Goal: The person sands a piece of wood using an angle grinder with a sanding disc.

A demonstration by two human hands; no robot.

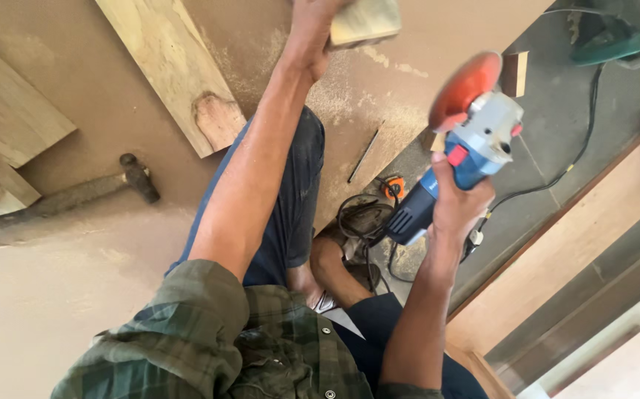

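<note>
- Green and dark plaid shirt (209, 347), sleeves rolled up above the elbows, cloth creased and bunched at the shoulder.
- Small round metal snap buttons down the shirt front, pale against the check.
- Dark blue trousers (294, 199), dusty and faded over the thigh and knee, a lighter blue seam along the outer edge.
- Forearms bare from rolled cuff to wrist, lean and sinewy, dusted with fine sawdust.
- Left hand (311, 33) and right hand (459, 203) bare, no gloves, no rings or watch in sight.
- Bare foot (331, 266) below the knee, toes hidden.
</note>
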